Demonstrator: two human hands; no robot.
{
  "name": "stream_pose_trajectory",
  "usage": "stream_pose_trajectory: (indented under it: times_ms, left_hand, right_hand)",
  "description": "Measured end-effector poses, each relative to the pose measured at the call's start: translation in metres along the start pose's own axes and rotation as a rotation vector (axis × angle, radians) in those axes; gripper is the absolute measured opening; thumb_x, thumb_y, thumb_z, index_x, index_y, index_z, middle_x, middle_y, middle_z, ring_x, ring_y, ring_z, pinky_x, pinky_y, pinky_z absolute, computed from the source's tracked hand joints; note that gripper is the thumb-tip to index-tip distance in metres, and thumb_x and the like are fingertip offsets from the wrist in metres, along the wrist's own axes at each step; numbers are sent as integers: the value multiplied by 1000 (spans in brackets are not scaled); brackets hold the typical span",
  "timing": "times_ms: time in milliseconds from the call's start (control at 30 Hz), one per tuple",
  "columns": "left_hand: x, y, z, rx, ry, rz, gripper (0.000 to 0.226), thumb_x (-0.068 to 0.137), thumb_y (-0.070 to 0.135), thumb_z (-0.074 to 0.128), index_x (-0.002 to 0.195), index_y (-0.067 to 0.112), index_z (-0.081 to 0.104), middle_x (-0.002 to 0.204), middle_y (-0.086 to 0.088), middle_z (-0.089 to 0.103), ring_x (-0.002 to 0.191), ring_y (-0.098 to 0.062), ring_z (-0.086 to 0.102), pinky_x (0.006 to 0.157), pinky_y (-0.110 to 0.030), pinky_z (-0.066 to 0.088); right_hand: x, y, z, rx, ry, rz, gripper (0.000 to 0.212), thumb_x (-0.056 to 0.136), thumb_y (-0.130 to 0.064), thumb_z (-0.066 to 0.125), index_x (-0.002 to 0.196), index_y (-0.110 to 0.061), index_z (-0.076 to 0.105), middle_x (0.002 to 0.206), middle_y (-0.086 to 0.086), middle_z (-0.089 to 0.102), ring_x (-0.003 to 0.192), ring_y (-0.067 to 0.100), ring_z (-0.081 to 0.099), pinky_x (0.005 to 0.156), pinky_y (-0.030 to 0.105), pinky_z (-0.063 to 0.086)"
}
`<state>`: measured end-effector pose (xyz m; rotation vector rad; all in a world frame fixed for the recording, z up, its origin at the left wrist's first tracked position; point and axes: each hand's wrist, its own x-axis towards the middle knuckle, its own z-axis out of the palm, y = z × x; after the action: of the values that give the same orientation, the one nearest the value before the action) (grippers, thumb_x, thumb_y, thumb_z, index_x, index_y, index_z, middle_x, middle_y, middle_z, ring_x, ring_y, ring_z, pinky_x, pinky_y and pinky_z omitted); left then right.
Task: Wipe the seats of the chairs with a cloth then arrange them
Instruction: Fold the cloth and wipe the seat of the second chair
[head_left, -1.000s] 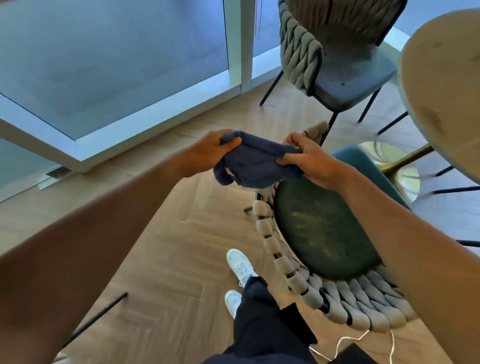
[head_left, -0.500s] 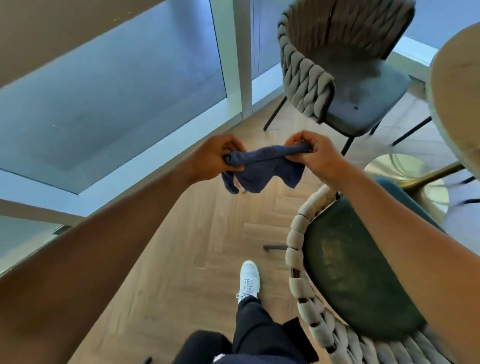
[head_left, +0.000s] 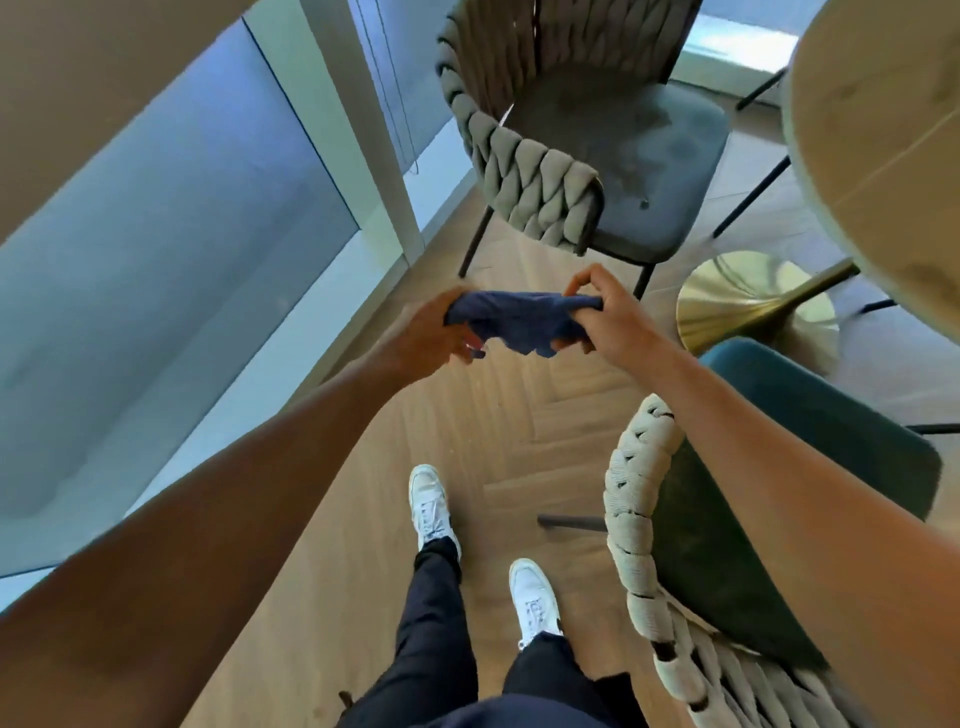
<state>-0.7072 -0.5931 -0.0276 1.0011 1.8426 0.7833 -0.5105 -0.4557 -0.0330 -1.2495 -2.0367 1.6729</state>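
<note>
While you stand on the wood floor (head_left: 519, 426), your left hand (head_left: 434, 332) and right hand (head_left: 605, 312) each pinch an end of the blue cloth (head_left: 519, 322), fingers curled on it, holding it in the air above the floor. Beyond the cloth sits the grey chair (head_left: 613, 156), its woven back nearest you. Right of the cloth and nearer you is the green chair (head_left: 737, 519), partly hidden under your right forearm. The round table (head_left: 883, 156) and its brass base (head_left: 748, 301) stand right of the cloth; glass panels run along its left
</note>
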Motion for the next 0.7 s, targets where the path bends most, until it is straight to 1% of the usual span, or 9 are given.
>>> stream_pose_trajectory:
  times_ms: [100, 167, 233, 300, 400, 467, 533, 600, 700]
  left_hand:
    - [41, -17, -19, -31, -121, 28, 37, 86, 9, 70, 122, 9, 64, 109, -12, 71, 95, -24, 72, 87, -43, 60]
    - [61, -20, -34, -11, -174, 86, 49, 88, 3, 69, 135, 15, 59, 123, -7, 67, 110, -17, 66, 94, -35, 57]
    - [78, -15, -47, -126, -289, 61, 49, 94, 7, 63, 142, 14, 54, 133, -5, 62, 121, -15, 62, 94, -27, 53]
    - [99, -9, -54, -256, -345, 24, 38, 100, 18, 57, 138, 16, 59, 133, -3, 65, 124, -15, 61, 99, -27, 52]
    - [126, 6, -59, -161, -279, 118, 32, 97, 10, 64, 127, 18, 68, 119, 6, 71, 113, -4, 65, 101, -26, 51]
    - [139, 16, -58, -78, -276, 186, 42, 90, -1, 70, 128, 17, 65, 115, 6, 69, 105, 1, 66, 91, -18, 51]
    - [170, 31, -58, 92, -300, 243, 62, 84, 4, 78, 139, 23, 57, 118, 1, 65, 105, -4, 65, 89, -18, 52]
    - [204, 45, -54, 294, -297, 288, 67, 81, 17, 82, 141, 26, 55, 122, -3, 65, 107, -11, 63, 96, -28, 53]
    - [249, 69, -39, 527, -263, 425, 40, 82, 28, 79, 120, 22, 70, 107, 0, 66, 100, -17, 62, 89, -33, 50]
  right_hand:
    - [20, 10, 1, 184, 35, 171, 11, 86, -11, 65, 83, -21, 64, 85, 13, 66, 85, 28, 66, 85, 41, 56]
    - [30, 15, 2, 357, 68, 267, 7, 77, -26, 72, 81, -21, 70, 87, 12, 65, 90, 26, 63, 93, 45, 52]
    - [40, 16, 4, 511, 118, 334, 33, 78, -36, 73, 97, -9, 69, 91, 12, 65, 92, 25, 61, 87, 43, 50]
    - [50, 13, 6, 509, 243, 339, 37, 80, -26, 79, 104, -3, 64, 91, 9, 67, 89, 21, 63, 81, 37, 50]
    - [62, 6, 1, 250, 248, 319, 48, 75, 2, 83, 114, -7, 57, 90, 3, 69, 88, 19, 67, 81, 33, 58]
    - [69, -1, -5, 88, 176, 312, 67, 72, 3, 84, 131, -13, 55, 88, 1, 67, 87, 19, 66, 84, 36, 57]
    - [86, -11, -20, -105, 124, 330, 72, 77, -4, 81, 141, -19, 52, 91, 0, 66, 87, 18, 63, 85, 33, 53]
    - [102, -18, -37, -367, 72, 312, 48, 84, -14, 74, 131, -22, 64, 94, 2, 69, 90, 20, 63, 83, 35, 53]
    - [125, -12, -68, -618, 87, 228, 16, 92, -25, 64, 103, -16, 73, 95, 8, 68, 90, 26, 63, 82, 39, 52]
